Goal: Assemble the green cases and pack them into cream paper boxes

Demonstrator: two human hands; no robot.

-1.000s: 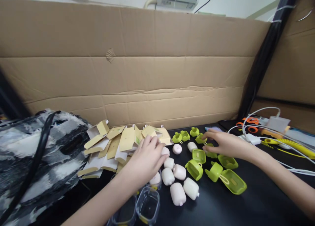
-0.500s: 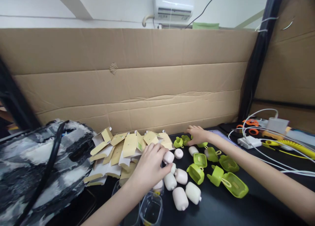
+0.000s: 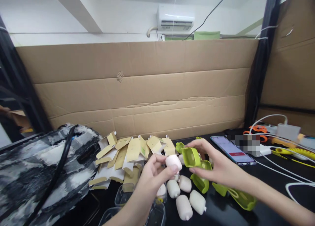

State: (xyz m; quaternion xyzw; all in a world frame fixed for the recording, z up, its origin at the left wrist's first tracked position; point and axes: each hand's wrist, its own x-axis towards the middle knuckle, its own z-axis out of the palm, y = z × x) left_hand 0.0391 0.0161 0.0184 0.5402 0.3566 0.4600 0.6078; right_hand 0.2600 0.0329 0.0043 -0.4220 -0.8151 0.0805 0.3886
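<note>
Both our hands have lifted off the table since a second ago. Our left hand pinches a pale pink case between thumb and fingers, and our right hand grips a green silicone cover, its open mouth turned toward the case, the two almost touching. More pink cases lie below; clear plastic tubs nearby look mostly empty.

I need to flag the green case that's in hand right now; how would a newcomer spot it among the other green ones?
Start at the cardboard wall and drop to the black table before it. The green case is in the right hand, mouth facing the pale capsule in the left hand. It alone is lifted; the other green cases lie flat.
</note>
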